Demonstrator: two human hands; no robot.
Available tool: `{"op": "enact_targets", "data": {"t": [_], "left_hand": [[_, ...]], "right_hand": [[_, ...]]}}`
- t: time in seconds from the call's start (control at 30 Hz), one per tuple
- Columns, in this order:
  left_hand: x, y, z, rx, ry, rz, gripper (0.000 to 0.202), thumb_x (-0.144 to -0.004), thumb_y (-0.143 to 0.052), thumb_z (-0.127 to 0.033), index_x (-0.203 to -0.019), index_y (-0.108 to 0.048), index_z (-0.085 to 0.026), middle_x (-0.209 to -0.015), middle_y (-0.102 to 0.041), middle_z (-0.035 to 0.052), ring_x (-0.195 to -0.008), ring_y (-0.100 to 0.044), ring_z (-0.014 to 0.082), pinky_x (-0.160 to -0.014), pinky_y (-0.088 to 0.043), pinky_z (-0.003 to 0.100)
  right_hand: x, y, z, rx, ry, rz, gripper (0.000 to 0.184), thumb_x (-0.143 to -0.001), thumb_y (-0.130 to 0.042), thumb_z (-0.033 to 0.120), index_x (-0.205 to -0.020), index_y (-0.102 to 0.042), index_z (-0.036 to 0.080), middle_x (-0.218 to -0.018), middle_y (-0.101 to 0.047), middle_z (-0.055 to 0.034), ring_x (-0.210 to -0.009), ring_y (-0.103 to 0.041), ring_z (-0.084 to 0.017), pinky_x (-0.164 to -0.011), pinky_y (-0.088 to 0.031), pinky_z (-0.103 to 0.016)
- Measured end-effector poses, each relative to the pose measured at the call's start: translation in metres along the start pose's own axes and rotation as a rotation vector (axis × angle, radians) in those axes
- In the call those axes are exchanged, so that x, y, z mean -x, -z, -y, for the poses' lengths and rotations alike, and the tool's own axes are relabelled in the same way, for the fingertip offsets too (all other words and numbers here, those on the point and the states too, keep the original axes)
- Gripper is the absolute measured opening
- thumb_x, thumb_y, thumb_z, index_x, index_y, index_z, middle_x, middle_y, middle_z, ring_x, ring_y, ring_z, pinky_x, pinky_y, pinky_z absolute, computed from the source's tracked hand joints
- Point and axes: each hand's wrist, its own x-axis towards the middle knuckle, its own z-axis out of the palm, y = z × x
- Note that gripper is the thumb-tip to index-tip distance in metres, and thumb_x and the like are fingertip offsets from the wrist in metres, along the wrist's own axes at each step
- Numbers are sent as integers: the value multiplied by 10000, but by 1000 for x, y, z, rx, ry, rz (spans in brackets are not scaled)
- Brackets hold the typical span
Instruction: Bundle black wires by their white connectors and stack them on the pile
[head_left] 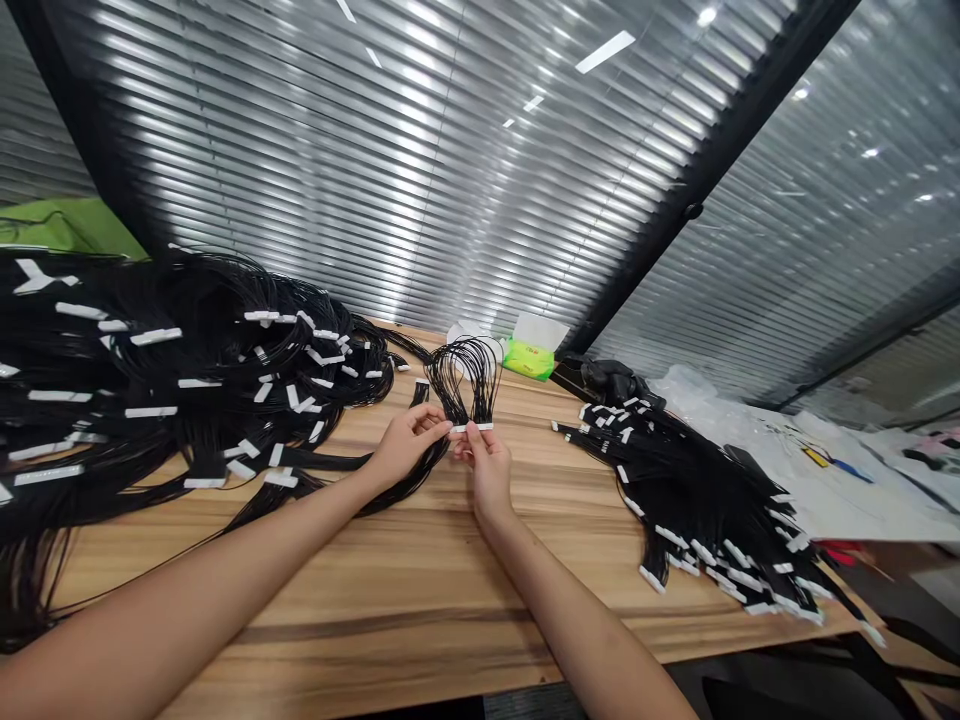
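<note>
**Item 1:** left hand (405,447), centre of the table (360,610). Fingers extended, fingertips at the end of a white plastic connector (472,427). Grip unclear: cannot tell whether it pinches.

**Item 2:** right hand (486,465), just right of the left hand. Grip pressed together, thumb and fingertips pinching the white connector.

**Item 3:** looped black wire bundle (465,370), held upright between the hands at about 12 o'clock from the wrists. Strands rise from the connector and arch over, with loose black wires (409,482) trailing toward 8 o'clock beneath the left hand.

**Surroundings, on the wooden table:**
- Large heap of black wires with white connectors (180,375), 9 o'clock, near the left hand.
- Smaller, neater stack of the same wires (694,510), 3 o'clock, well apart from the right hand.
- Green tissue pack (529,360), 1 o'clock.
- Crumpled black plastic (611,378), 2 o'clock.
- Translucent plastic sheeting (697,385), 2 o'clock, beyond the stack.

Slatted window blinds (375,160) stand behind the table.
</note>
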Motion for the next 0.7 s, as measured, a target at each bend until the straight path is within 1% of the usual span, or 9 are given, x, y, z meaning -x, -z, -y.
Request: {"op": "enact_targets", "data": {"t": [0.1, 0.2, 0.3, 0.37, 0.53, 0.63, 0.7], "left_hand": [[0, -1, -2, 64, 6, -56, 249, -705, -697, -385, -734, -582, -166, -619, -551, -34, -567, -459, 100, -556, -352, 223], [-1, 1, -7, 111, 0, -93, 242, -697, -690, -385, -709, -575, -172, -629, -550, -29, -589, -476, 110, -588, -375, 236], [-5, 4, -10, 115, 14, -75, 224, -706, -674, -385, -730, -597, -176, -678, -560, -19, -625, -492, 116, -643, -393, 249], [-7, 5, -10, 113, 30, -68, 219, -701, -676, -379, -745, -607, -176, -697, -566, -13, -626, -492, 116, -647, -394, 251], [-7, 2, -9, 114, 54, -42, 195, -680, -690, -346, -718, -612, -172, -635, -540, -18, -593, -473, 116, -612, -387, 251], [-5, 1, -11, 124, 47, -24, 188, -699, -664, -336, -649, -578, -177, -611, -514, -23, -592, -463, 114, -616, -382, 247], [-4, 1, -13, 142, 39, -13, 185, -730, -625, -340, -654, -561, -184, -618, -510, -24, -602, -467, 114, -622, -382, 244]], "right_hand": [[0, 0, 1, 12, 6, -2, 295, -725, -663, 439, -737, -646, 145, -738, -698, -64, -540, -521, -106, -551, -459, -248], [0, 0, 2, 29, 14, -11, 304, -723, -662, 445, -745, -649, 142, -738, -697, -69, -544, -518, -107, -553, -458, -246], [-1, 0, 1, 51, 6, -14, 326, -713, -662, 468, -744, -647, 144, -721, -694, -68, -543, -522, -111, -547, -456, -246], [-1, 0, 0, 55, 1, -19, 335, -708, -661, 479, -745, -645, 146, -722, -695, -70, -543, -526, -114, -542, -455, -246], [-1, 0, -1, 23, -2, -20, 310, -706, -673, 456, -736, -649, 148, -736, -700, -64, -548, -523, -105, -549, -450, -237], [-1, -1, -1, 19, -10, -17, 311, -702, -675, 460, -726, -646, 151, -726, -698, -61, -544, -521, -108, -546, -447, -240], [0, -1, -1, 15, -14, -11, 320, -703, -673, 467, -729, -645, 149, -725, -698, -65, -544, -520, -111, -543, -444, -243]]}}
